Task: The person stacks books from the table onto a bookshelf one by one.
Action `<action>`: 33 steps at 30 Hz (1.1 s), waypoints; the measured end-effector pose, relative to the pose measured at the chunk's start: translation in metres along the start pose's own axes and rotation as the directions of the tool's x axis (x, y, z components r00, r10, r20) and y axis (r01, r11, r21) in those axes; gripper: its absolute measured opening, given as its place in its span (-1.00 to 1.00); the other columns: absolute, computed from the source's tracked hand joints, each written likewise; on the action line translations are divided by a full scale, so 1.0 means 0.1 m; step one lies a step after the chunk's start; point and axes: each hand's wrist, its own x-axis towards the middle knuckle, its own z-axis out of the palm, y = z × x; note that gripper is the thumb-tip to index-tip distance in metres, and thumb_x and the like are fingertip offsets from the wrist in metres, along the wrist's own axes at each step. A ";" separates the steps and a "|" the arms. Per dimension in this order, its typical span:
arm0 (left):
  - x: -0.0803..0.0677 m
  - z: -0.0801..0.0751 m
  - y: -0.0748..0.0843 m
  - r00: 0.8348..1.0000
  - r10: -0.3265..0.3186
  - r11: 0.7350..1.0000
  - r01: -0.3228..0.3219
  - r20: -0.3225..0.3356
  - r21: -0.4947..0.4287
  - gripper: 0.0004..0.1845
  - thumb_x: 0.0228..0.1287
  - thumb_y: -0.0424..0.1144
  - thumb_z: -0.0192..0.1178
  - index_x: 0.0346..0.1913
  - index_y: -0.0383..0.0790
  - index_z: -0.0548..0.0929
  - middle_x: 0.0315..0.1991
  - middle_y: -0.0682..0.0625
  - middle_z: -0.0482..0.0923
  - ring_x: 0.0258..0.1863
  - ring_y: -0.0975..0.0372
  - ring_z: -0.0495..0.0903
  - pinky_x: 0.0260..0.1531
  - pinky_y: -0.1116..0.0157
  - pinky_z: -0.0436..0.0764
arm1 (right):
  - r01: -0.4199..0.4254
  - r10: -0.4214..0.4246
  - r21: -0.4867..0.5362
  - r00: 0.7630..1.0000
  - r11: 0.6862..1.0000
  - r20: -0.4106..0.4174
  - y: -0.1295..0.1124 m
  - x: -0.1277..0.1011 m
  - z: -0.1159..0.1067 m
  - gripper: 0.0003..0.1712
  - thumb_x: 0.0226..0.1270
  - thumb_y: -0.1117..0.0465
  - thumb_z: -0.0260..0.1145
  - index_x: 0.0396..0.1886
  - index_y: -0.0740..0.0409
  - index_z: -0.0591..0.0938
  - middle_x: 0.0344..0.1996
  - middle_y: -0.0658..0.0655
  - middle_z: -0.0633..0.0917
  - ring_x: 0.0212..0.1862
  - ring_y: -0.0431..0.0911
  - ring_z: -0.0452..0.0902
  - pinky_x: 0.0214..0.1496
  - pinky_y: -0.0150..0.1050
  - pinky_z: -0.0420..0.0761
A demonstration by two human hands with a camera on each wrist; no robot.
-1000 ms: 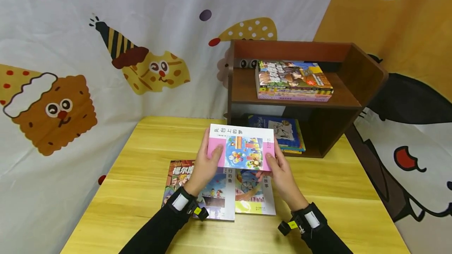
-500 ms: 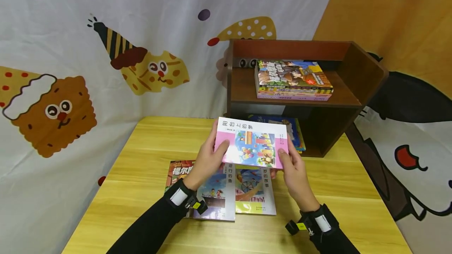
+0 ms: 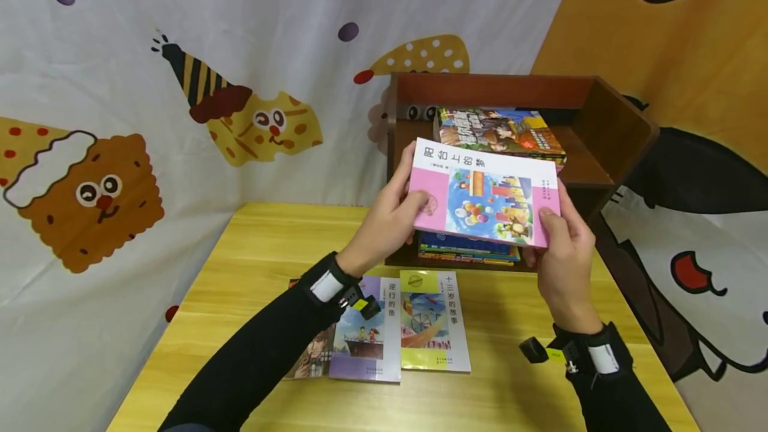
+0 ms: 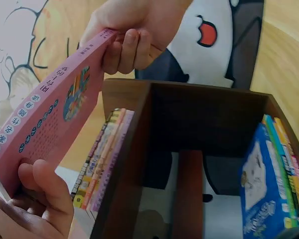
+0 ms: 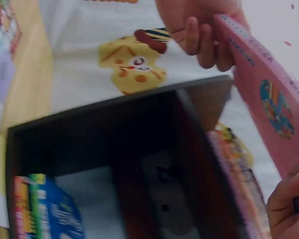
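A pink and white book with a picture of balloons on its cover is held sideways in the air, in front of the brown bookshelf. My left hand grips its left end, thumb on the cover and fingers behind. On the other end my right hand has the same kind of hold. Both wrist views show the book's pink spine and back cover, with fingers curled under it. Behind the book, partly covered by it, a stack of books lies on the upper shelf.
Blue-topped books lie on the lower shelf. Nearer me on the wooden table are a purple book, a yellow and white book and a darker book partly under the purple one. A printed curtain hangs behind.
Both hands have carried the pink and white book up and to the right, from over the table books to in front of the shelf. The books on the table have stayed put.
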 end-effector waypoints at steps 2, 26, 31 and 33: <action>0.15 0.02 -0.01 1.000 0.007 1.000 -0.007 -0.007 0.003 -0.19 0.60 -0.31 -0.10 0.69 0.28 -0.20 0.49 -0.09 0.41 -0.61 0.12 0.51 -0.71 0.30 0.45 | -0.010 0.011 0.031 1.000 0.999 -0.011 -0.09 0.12 -0.03 -0.39 0.66 0.08 0.11 0.62 -0.12 0.30 0.29 0.21 0.64 -0.65 -0.06 0.40 -0.71 -0.29 0.35; 0.73 0.02 -0.25 0.985 -0.167 0.981 0.171 0.052 -0.090 -0.05 0.45 0.04 0.30 0.70 0.16 -0.06 -0.04 -0.04 0.72 -0.36 0.13 0.61 -0.31 0.25 0.73 | -0.344 0.316 0.219 0.937 0.913 0.150 -0.28 0.78 -0.46 -0.22 0.55 0.00 0.27 0.65 -0.06 0.22 0.07 0.08 0.72 -0.52 -0.09 0.40 -0.52 -0.36 0.49; 0.66 -0.04 -0.26 0.981 -0.134 0.987 0.144 0.141 -0.068 0.08 0.38 -0.12 0.39 0.70 0.20 -0.16 0.20 -0.01 0.67 0.03 0.13 0.69 -0.13 0.26 0.74 | -0.261 0.217 0.235 0.956 0.936 0.196 -0.25 0.68 -0.51 -0.26 0.59 0.25 0.20 0.66 0.00 0.20 0.14 0.11 0.69 -0.49 -0.09 0.47 -0.51 -0.36 0.55; 0.63 -0.05 -0.26 0.981 -0.123 0.991 0.130 0.151 -0.037 0.10 0.37 -0.15 0.40 0.71 0.15 -0.17 0.22 0.00 0.66 0.09 0.17 0.68 -0.09 0.28 0.73 | -0.227 0.188 0.209 0.963 0.951 0.192 -0.22 0.64 -0.53 -0.24 0.56 0.32 0.22 0.66 0.00 0.20 0.17 0.12 0.67 -0.49 -0.11 0.49 -0.51 -0.37 0.57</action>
